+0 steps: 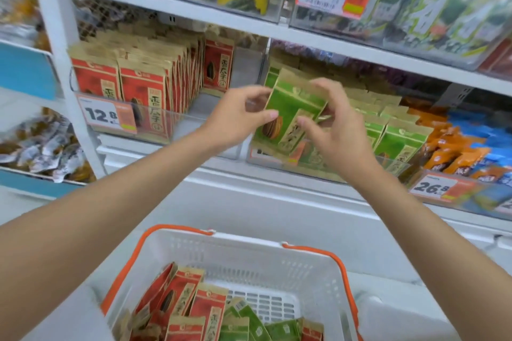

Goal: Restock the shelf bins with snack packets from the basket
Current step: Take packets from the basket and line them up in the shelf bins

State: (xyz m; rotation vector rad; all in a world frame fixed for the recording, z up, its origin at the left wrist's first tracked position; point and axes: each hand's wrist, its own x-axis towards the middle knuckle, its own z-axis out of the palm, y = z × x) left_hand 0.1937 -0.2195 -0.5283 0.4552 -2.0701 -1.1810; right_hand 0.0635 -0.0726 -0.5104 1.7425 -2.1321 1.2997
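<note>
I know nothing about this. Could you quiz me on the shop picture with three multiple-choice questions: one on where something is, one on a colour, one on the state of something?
1. Where is the green packet that the left hand and right hand hold?
A. In front of the bin of green packets
B. On the floor
C. On the top shelf

2. What colour are the handles of the basket?
A. Blue
B. Orange
C. Black

3. The basket is:
A. Empty
B. Upside down
C. Partly filled with red packets and green packets

Answers:
1 A: both hands pinch it at shelf height, just before that bin.
2 B: orange bars run along the white rim.
3 C: packets lie in its near part, and bare floor shows behind them.
</note>
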